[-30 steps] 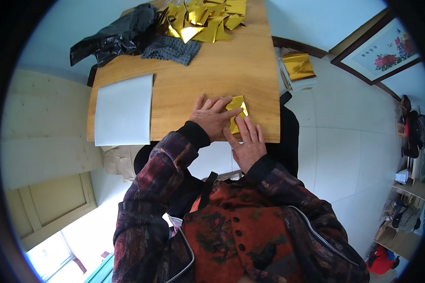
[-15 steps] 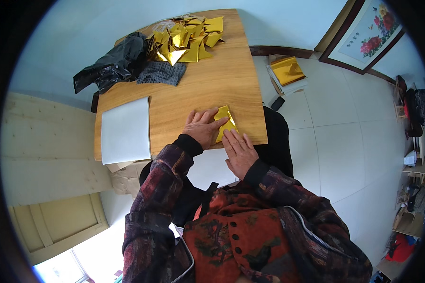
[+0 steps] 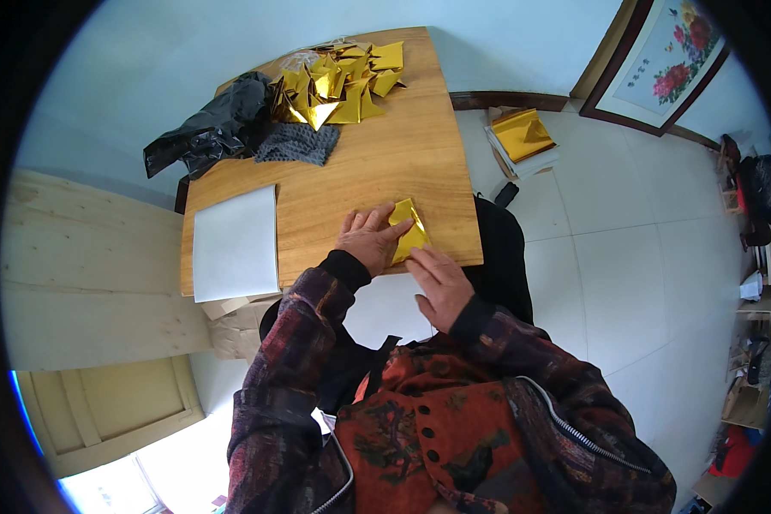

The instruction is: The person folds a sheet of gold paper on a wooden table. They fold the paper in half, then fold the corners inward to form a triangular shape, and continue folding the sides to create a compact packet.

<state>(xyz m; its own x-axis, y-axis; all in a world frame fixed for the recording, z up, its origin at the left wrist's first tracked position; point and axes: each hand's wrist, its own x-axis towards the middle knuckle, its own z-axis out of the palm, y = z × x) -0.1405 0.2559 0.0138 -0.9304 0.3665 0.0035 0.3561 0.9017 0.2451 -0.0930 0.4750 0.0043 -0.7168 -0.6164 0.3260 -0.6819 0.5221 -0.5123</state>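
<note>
A folded piece of shiny gold foil paper point(image 3: 410, 231) lies near the front right edge of the wooden table point(image 3: 334, 184). My left hand point(image 3: 370, 240) rests on its left side, fingers spread and the thumb across the foil, pressing it to the wood. With fingers stretched out, my right hand point(image 3: 443, 287) touches the near right corner of the foil with its fingertips. Its thumb stands apart from the fingers. The lower left part of the foil is hidden under my left hand.
Several folded gold foil pieces point(image 3: 343, 81) are heaped at the table's far end, beside a black plastic bag point(image 3: 218, 124) and a dark grey textured cloth point(image 3: 298, 144). A white sheet point(image 3: 236, 244) lies at the left. More gold foil point(image 3: 521, 137) is stacked on the tiled floor.
My right hand has drawn slightly back, from lying along the foil's right side to touching its near corner. My left hand stays on the foil. The whole view has shifted a little.
</note>
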